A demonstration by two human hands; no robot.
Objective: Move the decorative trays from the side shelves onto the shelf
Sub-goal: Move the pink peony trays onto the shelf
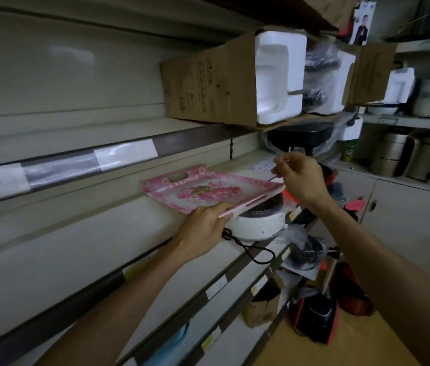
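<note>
A pink floral decorative tray (203, 190) with a cut-out handle is held level above the cream shelf (81, 249). My left hand (203, 228) grips the tray's near edge, thumb on top and fingers underneath. My right hand (301, 178) hovers at the tray's far right corner with thumb and fingers loosely curled; whether it touches the tray is unclear. The tray partly covers a white round cooker (256, 225) that stands on the shelf beneath it.
A black cord (251, 250) trails from the cooker over the shelf's front edge. An opened cardboard box (208, 83) with white foam sits on the shelf above. Steel pots (420, 157) fill the side shelves at right. Black and red appliances (314, 315) stand on the floor.
</note>
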